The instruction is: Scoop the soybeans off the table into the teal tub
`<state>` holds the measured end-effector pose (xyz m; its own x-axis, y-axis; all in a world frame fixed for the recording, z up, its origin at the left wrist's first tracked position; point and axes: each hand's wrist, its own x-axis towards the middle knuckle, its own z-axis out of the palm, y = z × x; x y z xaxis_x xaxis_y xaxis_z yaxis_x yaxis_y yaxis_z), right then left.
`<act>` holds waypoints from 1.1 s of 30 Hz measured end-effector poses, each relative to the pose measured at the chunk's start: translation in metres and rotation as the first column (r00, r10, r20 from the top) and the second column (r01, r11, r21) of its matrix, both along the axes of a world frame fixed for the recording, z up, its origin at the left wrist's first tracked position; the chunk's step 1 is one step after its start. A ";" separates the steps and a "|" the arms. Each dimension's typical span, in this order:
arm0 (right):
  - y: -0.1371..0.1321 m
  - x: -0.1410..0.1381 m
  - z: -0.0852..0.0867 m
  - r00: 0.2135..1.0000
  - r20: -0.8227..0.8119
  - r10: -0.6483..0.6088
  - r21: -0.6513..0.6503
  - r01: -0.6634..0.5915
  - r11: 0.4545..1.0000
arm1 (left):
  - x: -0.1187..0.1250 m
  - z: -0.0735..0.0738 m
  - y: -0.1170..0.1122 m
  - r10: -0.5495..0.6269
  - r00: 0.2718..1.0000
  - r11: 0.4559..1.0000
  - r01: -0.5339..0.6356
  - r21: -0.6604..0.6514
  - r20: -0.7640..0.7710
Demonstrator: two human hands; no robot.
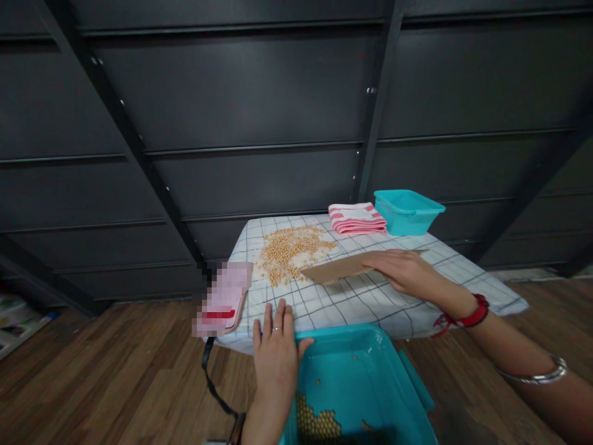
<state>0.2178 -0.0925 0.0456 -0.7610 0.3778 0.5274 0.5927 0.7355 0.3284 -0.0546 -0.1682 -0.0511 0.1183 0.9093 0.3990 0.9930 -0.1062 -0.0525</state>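
Observation:
My right hand (pixel 405 270) is closed on a flat piece of brown cardboard (pixel 340 268), which slants over the checked cloth with its torn end beside a spread of yellow soybeans (pixel 287 250). Pale powder or fragments lie among the beans. My left hand (pixel 277 352) rests at the near table edge with fingers stretched out on the cloth. Its thumb touches the rim of a teal plastic bin (pixel 365 371), which sits against the table edge. Inside the bin, more beans (pixel 319 426) are gathered at the near left, and a few lie loose.
A folded pink-and-white striped towel (pixel 356 218) and a smaller turquoise basket (pixel 407 213) stand at the table's back right. At the left edge lies a pink phone-like object (pixel 227 296), partly blurred. A dark panelled wall (pixel 259 93) rises behind the table; the floor (pixel 115 364) is wooden.

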 end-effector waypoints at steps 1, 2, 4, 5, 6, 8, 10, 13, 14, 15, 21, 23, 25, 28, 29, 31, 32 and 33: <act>-0.003 0.001 0.001 1.000 -0.006 0.013 0.008 -0.013 1.000 | 0.001 0.001 0.000 0.003 1.000 1.000 -0.003 -0.010 0.006; -0.005 0.002 0.003 1.000 -0.010 0.019 0.015 -0.018 1.000 | 0.001 0.002 0.000 0.003 1.000 1.000 -0.003 -0.019 0.012; -0.005 0.003 0.005 1.000 -0.018 0.007 0.028 -0.007 1.000 | 0.002 0.002 0.000 0.002 1.000 1.000 -0.001 -0.025 0.018; -0.004 0.003 0.005 1.000 -0.022 -0.007 0.036 0.008 0.999 | 0.001 0.002 0.000 0.002 1.000 1.000 -0.001 -0.022 0.016; -0.002 0.003 0.005 0.999 -0.028 -0.023 0.046 0.024 0.999 | 0.001 0.002 0.000 0.002 1.000 1.000 -0.001 -0.017 0.011; 0.003 0.001 0.003 0.998 -0.027 -0.057 0.054 0.058 0.997 | 0.000 0.001 0.000 -0.005 1.000 1.000 0.005 -0.002 0.000; 0.007 -0.001 0.001 0.996 -0.004 -0.085 0.042 0.085 0.995 | 0.000 -0.001 0.000 -0.010 1.000 1.000 0.010 0.005 -0.001; 0.008 -0.004 -0.003 0.995 0.033 -0.097 0.011 0.097 0.995 | -0.001 -0.002 0.000 0.000 1.000 1.000 0.000 0.004 -0.004; 0.006 -0.004 -0.003 0.996 0.033 -0.087 0.009 0.087 0.996 | -0.001 -0.002 0.000 -0.004 1.000 1.000 0.004 0.004 -0.011; 0.004 -0.004 -0.002 0.997 0.028 -0.072 0.014 0.071 0.997 | -0.001 -0.002 0.000 -0.009 1.000 1.000 0.009 0.005 -0.021; -0.016 -0.001 0.005 1.000 0.022 0.001 0.084 -0.003 0.996 | 0.001 0.000 0.000 0.015 0.999 1.000 -0.015 0.009 -0.045; -0.019 0.000 0.007 1.000 0.022 -0.001 0.089 -0.001 0.996 | 0.002 0.000 0.001 0.013 0.999 1.000 -0.013 0.008 -0.043; -0.017 0.000 0.008 1.000 0.005 -0.011 0.099 0.010 0.995 | 0.002 0.000 0.001 0.013 0.999 1.000 -0.013 0.005 -0.038; -0.008 -0.001 0.006 0.999 -0.027 -0.046 0.130 0.049 0.990 | 0.001 -0.002 0.001 0.006 1.000 1.000 -0.006 0.008 -0.030; -0.005 -0.002 0.006 0.998 -0.028 -0.055 0.136 0.059 0.989 | 0.001 -0.003 0.001 0.002 1.000 1.000 -0.001 0.011 -0.030; 0.000 -0.005 0.004 0.998 -0.019 -0.061 0.131 0.062 0.989 | 0.000 -0.003 0.001 -0.004 0.999 1.000 0.005 0.021 -0.032; 0.001 -0.007 0.003 0.998 -0.011 -0.058 0.122 0.059 0.991 | 0.000 -0.004 0.001 -0.003 0.999 1.000 0.004 0.027 -0.034; 0.001 -0.008 0.002 0.999 -0.003 -0.054 0.112 0.053 0.992 | 0.000 -0.004 0.001 0.000 0.999 0.999 0.001 0.033 -0.036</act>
